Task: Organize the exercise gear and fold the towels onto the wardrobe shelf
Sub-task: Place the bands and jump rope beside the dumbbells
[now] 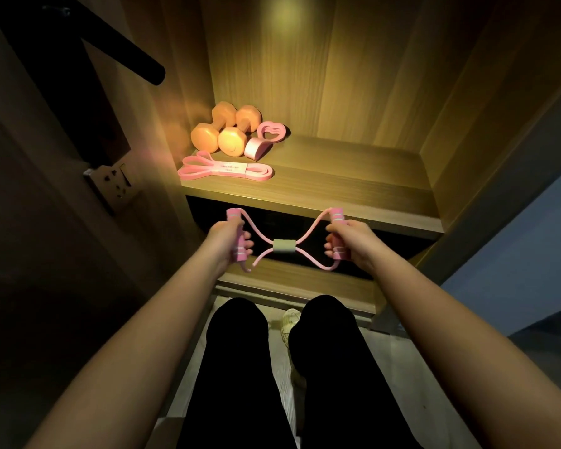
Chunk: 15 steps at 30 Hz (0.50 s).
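A pink figure-eight resistance band [284, 250] with a pale centre sleeve hangs stretched between my hands, just below the front edge of the wardrobe shelf [337, 176]. My left hand [228, 243] grips its left foam handle and my right hand [350, 243] grips the right one. On the shelf's back left lie two orange dumbbells [224, 131], a pink heart-shaped grip ring [266, 139] and a flat pink loop band [225, 170]. No towels are in view.
The shelf's right part is bare wood, lit from above. A dark compartment [305, 222] opens under the shelf. A wall socket [112, 183] and a dark hanging object [78, 76] are at left. My legs in black trousers and a pale shoe [289, 322] are below.
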Each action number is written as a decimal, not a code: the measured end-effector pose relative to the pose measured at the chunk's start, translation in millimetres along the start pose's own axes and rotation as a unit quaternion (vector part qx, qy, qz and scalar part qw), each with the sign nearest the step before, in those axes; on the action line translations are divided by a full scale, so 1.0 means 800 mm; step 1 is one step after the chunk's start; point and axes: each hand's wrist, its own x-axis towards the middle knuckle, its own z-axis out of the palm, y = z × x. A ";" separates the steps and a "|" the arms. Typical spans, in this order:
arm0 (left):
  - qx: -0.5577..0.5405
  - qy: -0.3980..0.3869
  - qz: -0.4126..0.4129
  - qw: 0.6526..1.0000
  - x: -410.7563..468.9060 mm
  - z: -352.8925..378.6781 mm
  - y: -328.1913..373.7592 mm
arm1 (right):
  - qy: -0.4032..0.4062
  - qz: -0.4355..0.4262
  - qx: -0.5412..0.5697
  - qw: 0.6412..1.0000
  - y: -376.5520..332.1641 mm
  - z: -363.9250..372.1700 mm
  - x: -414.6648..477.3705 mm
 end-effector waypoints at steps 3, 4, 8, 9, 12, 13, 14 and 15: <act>-0.032 -0.065 -0.044 0.996 -0.009 0.019 -0.010 | -0.063 0.007 -0.007 0.998 -0.003 0.028 -0.012; -0.023 -0.074 -0.048 0.996 -0.010 0.022 -0.013 | -0.077 0.007 -0.010 0.997 -0.004 0.035 -0.016; 0.050 -0.079 -0.028 0.995 -0.013 0.027 -0.022 | -0.087 -0.008 -0.082 0.993 -0.005 0.045 -0.025; 0.046 -0.080 -0.027 0.995 -0.013 0.027 -0.025 | -0.079 -0.015 -0.105 0.991 -0.005 0.046 -0.025; 0.015 -0.088 -0.050 0.995 -0.013 0.025 -0.030 | -0.072 -0.025 -0.121 0.990 -0.002 0.049 -0.025; 0.014 -0.085 -0.054 0.995 -0.013 0.025 -0.031 | -0.074 -0.025 -0.121 0.990 -0.001 0.051 -0.025; 0.017 -0.081 -0.055 0.995 -0.013 0.024 -0.032 | -0.075 -0.024 -0.122 0.989 0.000 0.053 -0.025; 0.019 -0.078 -0.055 0.995 -0.012 0.024 -0.032 | -0.076 -0.023 -0.125 0.989 0.002 0.055 -0.024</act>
